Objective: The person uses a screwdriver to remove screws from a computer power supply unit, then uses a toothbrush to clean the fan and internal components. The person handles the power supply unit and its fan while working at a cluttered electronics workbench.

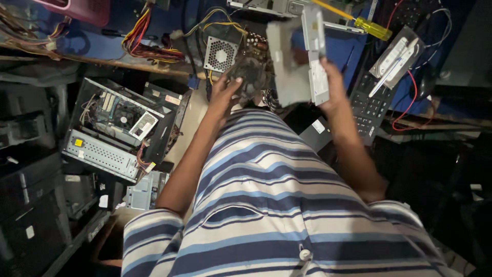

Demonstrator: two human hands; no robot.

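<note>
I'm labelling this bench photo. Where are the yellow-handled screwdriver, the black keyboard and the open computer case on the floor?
Yellow-handled screwdriver (373, 28), head view, on its handle.
Black keyboard (370, 105), head view, on its keys.
Open computer case (120, 128), head view, on its inner boards.

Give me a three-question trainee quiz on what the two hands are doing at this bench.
1. True or false: the right hand holds a grey metal drive unit raised off the bench.
2. The left hand rests on: A) the keyboard B) a dusty round cooler fan C) the yellow screwdriver
3. Fill in: the opened computer case lies on the person's ____ side.

Key: 1 true; 2 B; 3 left.
</note>
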